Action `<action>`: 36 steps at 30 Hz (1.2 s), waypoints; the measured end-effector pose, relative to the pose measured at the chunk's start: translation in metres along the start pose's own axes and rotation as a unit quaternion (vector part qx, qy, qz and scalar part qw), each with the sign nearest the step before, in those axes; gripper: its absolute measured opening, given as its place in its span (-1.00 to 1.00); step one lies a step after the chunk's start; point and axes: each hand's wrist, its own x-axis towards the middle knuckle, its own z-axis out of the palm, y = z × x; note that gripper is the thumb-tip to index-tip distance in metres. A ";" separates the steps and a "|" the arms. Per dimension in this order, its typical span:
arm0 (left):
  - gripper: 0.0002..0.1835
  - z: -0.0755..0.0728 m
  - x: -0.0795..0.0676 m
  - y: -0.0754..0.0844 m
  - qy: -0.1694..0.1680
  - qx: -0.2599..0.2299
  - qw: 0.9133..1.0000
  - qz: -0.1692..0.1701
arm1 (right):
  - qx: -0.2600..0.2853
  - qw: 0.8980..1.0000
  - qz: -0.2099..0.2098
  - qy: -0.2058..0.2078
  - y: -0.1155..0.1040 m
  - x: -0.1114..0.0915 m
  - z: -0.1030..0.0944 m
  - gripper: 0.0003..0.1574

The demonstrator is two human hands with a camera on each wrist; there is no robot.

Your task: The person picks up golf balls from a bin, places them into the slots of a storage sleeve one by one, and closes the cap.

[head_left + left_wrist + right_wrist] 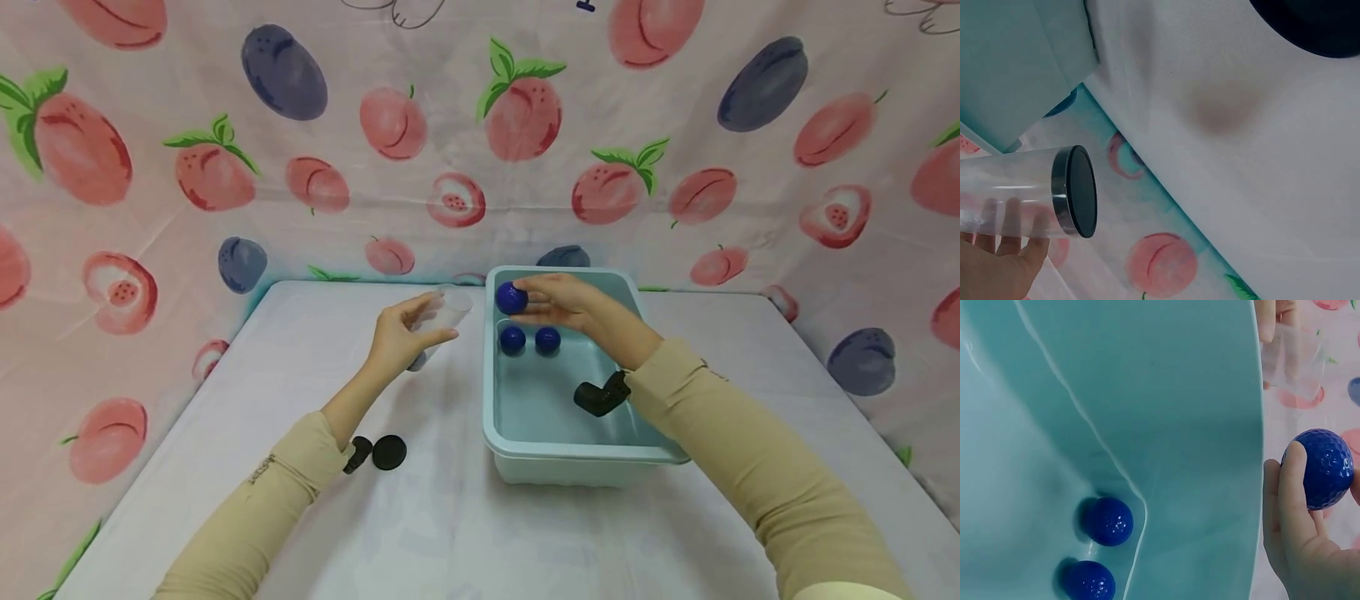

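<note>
Left fingers (415,303) grip clear container (1016,178); right fingers (1294,494) pinch blue ball (1329,472); two other balls (1110,521) below right fingers, in tub (585,451).

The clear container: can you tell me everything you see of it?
The clear container is a see-through cylinder, apparently plastic, with a dark end piece at its lower end; the upper end has no dark cover. The person's left grip holds it tilted, upper end leaning toward the pale blue tub.
</note>
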 end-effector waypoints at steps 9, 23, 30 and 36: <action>-0.33 0.009 0.001 0.008 -0.018 0.013 1.000 -0.010 | -0.009 1.000 -0.012 -0.008 -0.003 0.003 0.008 -0.28; -0.32 0.015 0.005 0.009 -0.020 0.030 0.999 0.022 | -0.025 0.999 -0.020 -0.022 -0.006 0.001 0.018 -0.41; -0.32 0.009 0.006 0.009 -0.010 0.017 1.000 0.008 | -0.065 0.997 -0.028 -0.024 -0.005 0.002 0.010 -0.41; -0.34 0.006 0.006 0.008 -0.007 0.010 1.000 -0.002 | -0.078 0.996 -0.025 -0.027 -0.004 0.008 -0.007 -0.39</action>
